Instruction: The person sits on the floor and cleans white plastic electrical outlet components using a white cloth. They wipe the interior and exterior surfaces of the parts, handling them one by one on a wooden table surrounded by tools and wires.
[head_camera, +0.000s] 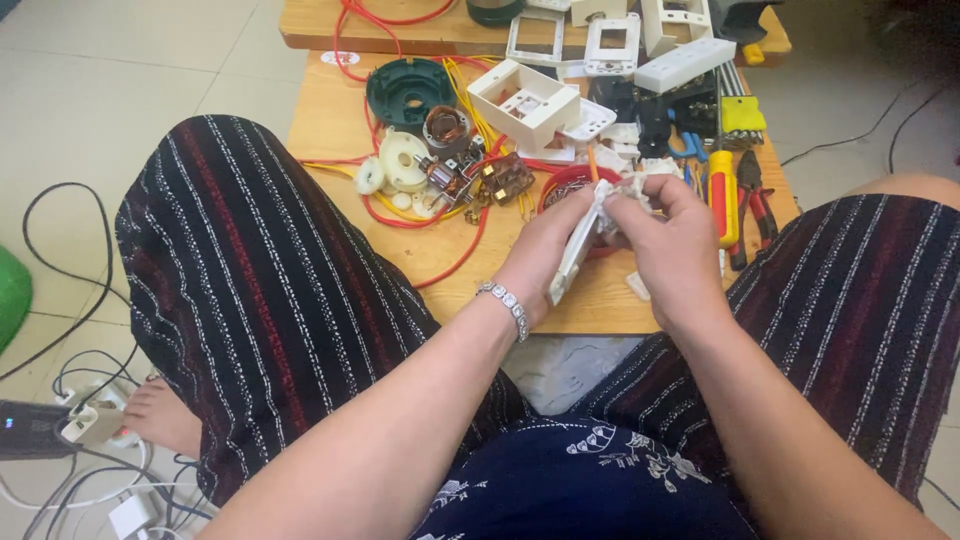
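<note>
My left hand (545, 250) grips a long white plastic switch plate (574, 255), held on edge above the front of a low wooden table (450, 250). My right hand (668, 235) pinches the top of the same white part with its fingertips, where a small white piece (628, 190) sticks up. A silver bracelet (505, 305) circles my left wrist. Both hands hover just in front of a red bowl (560, 183), which they partly hide.
The table holds white switch boxes (523, 100), a green round housing (410, 90), red and yellow wires (455, 245), small motor parts (445, 175), a yellow-handled screwdriver (722, 195) and red pliers (755, 200). My striped-trousered knees flank the table. A power strip and cables (70, 425) lie on the floor at left.
</note>
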